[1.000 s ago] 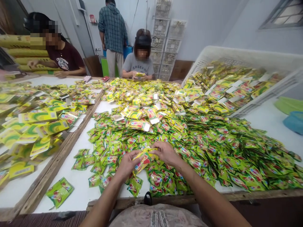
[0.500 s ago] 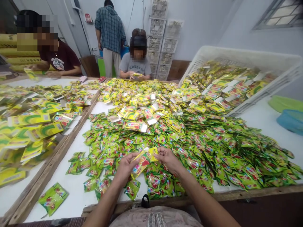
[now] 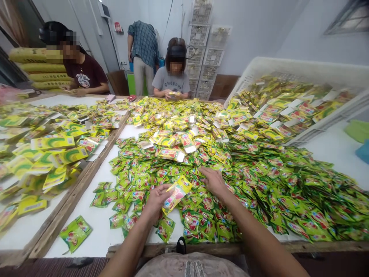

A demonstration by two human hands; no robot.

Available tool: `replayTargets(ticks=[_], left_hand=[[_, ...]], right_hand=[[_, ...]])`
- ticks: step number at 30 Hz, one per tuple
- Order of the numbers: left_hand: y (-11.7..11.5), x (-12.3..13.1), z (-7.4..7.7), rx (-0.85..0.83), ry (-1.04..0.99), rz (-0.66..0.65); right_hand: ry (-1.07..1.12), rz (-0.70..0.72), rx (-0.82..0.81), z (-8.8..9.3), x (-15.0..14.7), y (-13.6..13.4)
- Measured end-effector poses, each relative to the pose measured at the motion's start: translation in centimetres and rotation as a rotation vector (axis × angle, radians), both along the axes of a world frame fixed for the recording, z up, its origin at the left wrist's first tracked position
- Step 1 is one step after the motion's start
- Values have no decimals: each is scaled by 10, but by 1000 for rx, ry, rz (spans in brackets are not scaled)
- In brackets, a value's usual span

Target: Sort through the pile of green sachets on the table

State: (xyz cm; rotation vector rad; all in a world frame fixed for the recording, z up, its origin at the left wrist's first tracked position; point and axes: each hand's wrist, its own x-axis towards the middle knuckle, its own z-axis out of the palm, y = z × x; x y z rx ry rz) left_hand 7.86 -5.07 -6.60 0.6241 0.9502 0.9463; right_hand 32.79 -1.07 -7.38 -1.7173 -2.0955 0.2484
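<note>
My left hand grips a small yellow carton with a red fruit picture, held tilted just above the near packets. To its right, my right hand reaches over a broad heap of green sachets. Its fingers are stretched out at the surface of the heap, and no object shows in them; whether they touch a sachet I cannot tell. Beyond the sachets lies a pile of yellow cartons, some with white flaps standing open. One green sachet lies apart at the front left.
A wooden strip divides the table, with more yellow cartons left of it. A white crate full of cartons leans at the right back. Two people sit across the table; another person stands behind.
My right hand has let go of the carton and moved right and slightly up, over the sachets. The left hand keeps the carton. The view has shifted left, and the standing person bends further forward.
</note>
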Motion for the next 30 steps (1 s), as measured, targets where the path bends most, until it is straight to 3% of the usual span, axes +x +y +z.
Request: replayTargets(ticks=[2,5,8,12,18,24,30], left_hand=[[1,-1,0,7,16,25],[2,-2,1,49,74,32],[3,-5,3,92,108,-11],[3,-9,5,106,49,-84],[2,-8,5,107,61,-124],[5,-4,3,120,64,-93],[5,-2,6,125,57,-70]], right_hand=[[72,-9,52,-3,0,-1],[354,-70,129,3,-14,-8],[578,-28,-42,20,-32,-15],[492,155,-232,41,-46,-16],[398,325,-178,48,-57,-15],[717,65,-260,30,-66,-19],[781,58,-297,38,-71,-28]])
